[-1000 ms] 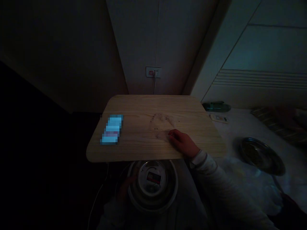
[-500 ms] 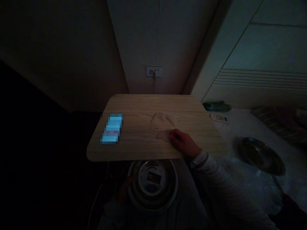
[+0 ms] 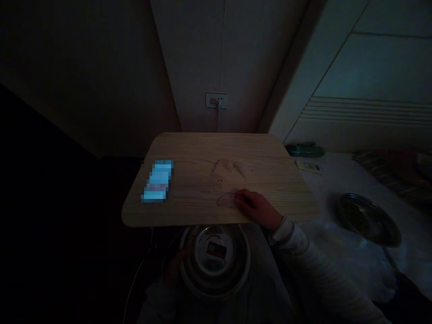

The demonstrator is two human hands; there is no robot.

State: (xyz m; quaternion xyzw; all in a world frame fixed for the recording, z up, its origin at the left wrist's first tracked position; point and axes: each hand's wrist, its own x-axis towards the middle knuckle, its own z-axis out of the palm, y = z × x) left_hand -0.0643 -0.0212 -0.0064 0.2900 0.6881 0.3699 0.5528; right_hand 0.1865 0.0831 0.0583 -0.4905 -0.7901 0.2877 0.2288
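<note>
The room is very dim. My right hand (image 3: 258,208) rests on the light wooden table (image 3: 189,148), fingers curled down against a small pale heap (image 3: 225,200) of something near the front edge. Scattered pale bits and dark specks (image 3: 227,167) lie farther back on the tabletop. Below the table's front edge my left hand (image 3: 174,266) grips the left rim of a steel bowl (image 3: 232,274), which holds a small dark packet (image 3: 216,249).
A lit phone screen (image 3: 158,181) lies on the table's left side. A wall socket with a plugged cable (image 3: 216,101) is behind. To the right are a steel plate (image 3: 368,219), a remote (image 3: 308,167) and a green object (image 3: 304,150) on a pale surface.
My right hand has slid a little toward the table's front edge, dragging the pale heap with it. The left hand and bowl stay put.
</note>
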